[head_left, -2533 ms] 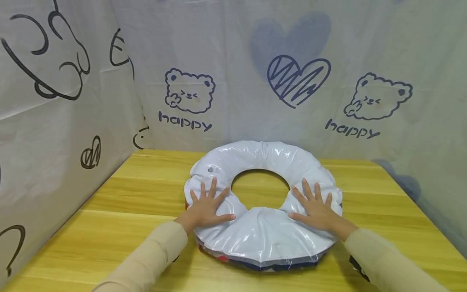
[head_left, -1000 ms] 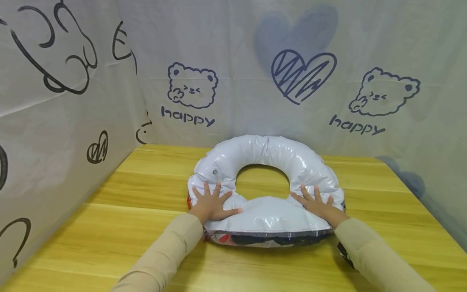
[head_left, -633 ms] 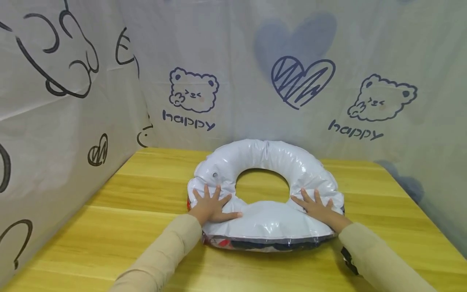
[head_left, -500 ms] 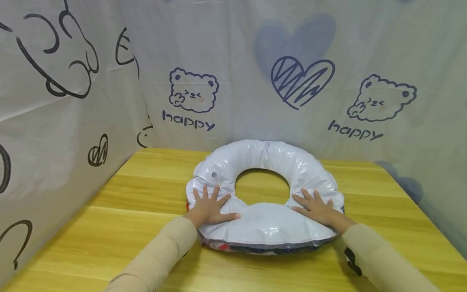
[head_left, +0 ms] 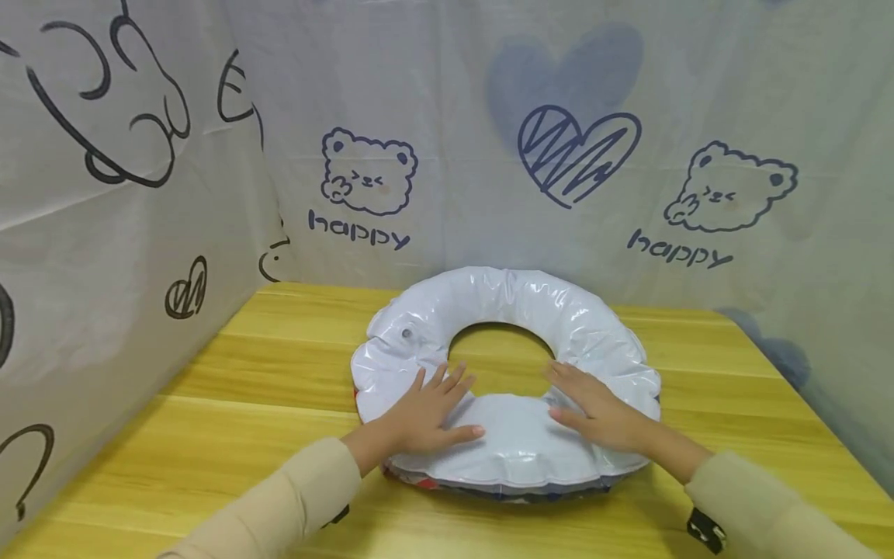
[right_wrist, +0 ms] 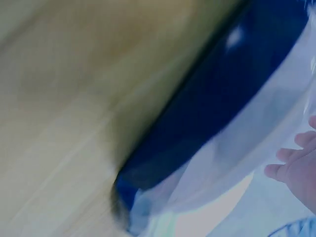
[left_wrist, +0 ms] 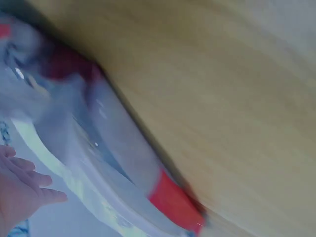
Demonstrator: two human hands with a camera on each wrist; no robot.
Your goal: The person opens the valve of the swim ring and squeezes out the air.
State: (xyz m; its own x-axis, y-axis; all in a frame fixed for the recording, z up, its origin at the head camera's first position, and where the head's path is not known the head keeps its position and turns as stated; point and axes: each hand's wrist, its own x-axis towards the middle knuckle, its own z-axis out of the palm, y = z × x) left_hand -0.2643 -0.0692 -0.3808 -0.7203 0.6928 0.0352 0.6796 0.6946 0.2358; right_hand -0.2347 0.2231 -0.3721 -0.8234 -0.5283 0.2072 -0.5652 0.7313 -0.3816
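Observation:
A white inflatable swim ring [head_left: 524, 442] lies on the table, a small round valve on its upper left. Its underside shows red and navy patches at the rim. Over the ring's front left part, my left hand [head_left: 429, 415] has its fingers straight and thumb spread inward. My right hand [head_left: 604, 411] mirrors it over the front right part, fingers straight and pointing to the central hole. Both wrist views show the left hand [left_wrist: 24, 195] and right hand [right_wrist: 301, 165] with extended fingers above the ring's side. Whether the palms touch it, I cannot tell.
The yellow wood-grain table [head_left: 209, 442] extends around the ring. White cloth [head_left: 454, 171] with bear and heart drawings hangs behind its back edge, and another cloth [head_left: 126, 272] closes the left side. A black device [head_left: 705, 530] sits under the right wrist.
Earlier both hands press spread on the ring's sides, and its front edge bulges. Now they have moved inward toward the hole, fingers closer together, and the front edge has sunk lower.

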